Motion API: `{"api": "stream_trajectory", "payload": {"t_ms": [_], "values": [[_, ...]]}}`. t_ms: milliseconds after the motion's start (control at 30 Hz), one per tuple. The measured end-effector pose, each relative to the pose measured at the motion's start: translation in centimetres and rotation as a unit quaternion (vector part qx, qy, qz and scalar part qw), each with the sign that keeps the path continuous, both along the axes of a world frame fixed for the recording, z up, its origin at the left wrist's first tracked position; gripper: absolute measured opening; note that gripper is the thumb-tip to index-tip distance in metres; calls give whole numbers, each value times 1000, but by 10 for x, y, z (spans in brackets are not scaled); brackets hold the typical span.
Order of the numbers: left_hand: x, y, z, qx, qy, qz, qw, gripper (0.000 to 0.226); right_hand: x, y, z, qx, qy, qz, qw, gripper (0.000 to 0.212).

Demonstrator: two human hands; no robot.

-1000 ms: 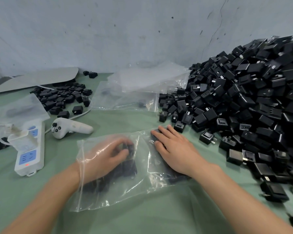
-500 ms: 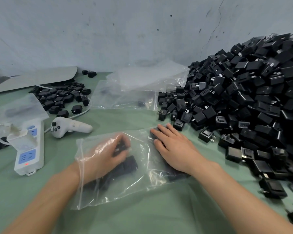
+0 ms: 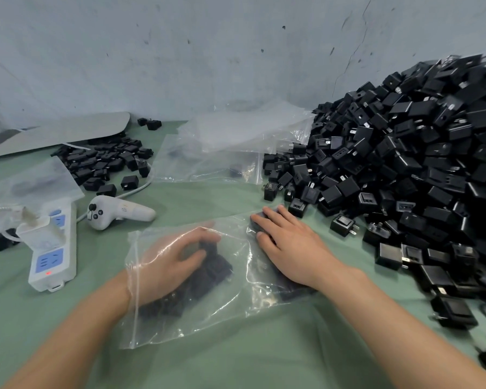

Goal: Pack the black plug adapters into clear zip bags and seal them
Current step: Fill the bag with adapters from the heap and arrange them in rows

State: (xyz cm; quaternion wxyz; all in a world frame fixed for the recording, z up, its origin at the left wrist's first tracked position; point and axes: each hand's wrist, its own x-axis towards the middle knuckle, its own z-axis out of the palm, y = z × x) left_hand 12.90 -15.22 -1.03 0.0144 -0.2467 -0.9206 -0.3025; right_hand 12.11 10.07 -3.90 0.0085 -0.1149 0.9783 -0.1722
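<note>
A clear zip bag (image 3: 208, 313) lies flat on the green table in front of me, with several black plug adapters (image 3: 208, 273) inside. My left hand (image 3: 169, 262) is inside the bag through its left opening, fingers curled round adapters. My right hand (image 3: 289, 245) lies flat on top of the bag's right side, fingers straight, pressing down on adapters under the plastic. A big heap of loose black adapters (image 3: 404, 169) fills the right side of the table.
Spare clear bags (image 3: 230, 147) lie behind, near the wall. A smaller pile of adapters (image 3: 107, 164) sits at the back left. A white controller (image 3: 118, 213) and a white power strip (image 3: 54, 248) with a plugged charger lie at the left.
My left hand's fingers have shifted slightly among the adapters inside the bag. The right hand stays flat on the bag.
</note>
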Motion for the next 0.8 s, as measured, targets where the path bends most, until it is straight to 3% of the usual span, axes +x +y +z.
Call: {"api": "stream_trajectory", "payload": {"t_ms": [100, 300, 500, 600, 733, 800], "values": [[2, -14, 3, -42, 45, 10, 998, 28, 0, 0, -1, 1, 4, 0, 1000, 50], [4, -23, 14, -66, 14, 8, 998, 14, -1, 0, -1, -5, 5, 1, 1000, 50], [-2, 0, 15, -133, 62, 1, 989, 19, -1, -1, -1, 0, 6, -1, 1000, 49], [-6, 18, 14, -111, 32, 2, 993, 22, 1, -1, 0, 0, 6, -2, 1000, 50], [-7, 40, 7, 16, -76, -35, 996, 35, 1, -2, 2, -3, 1, -1, 1000, 50], [-7, 43, 7, 11, -90, -48, 995, 40, 1, -2, 3, -2, 0, 1, 1000, 50]]}}
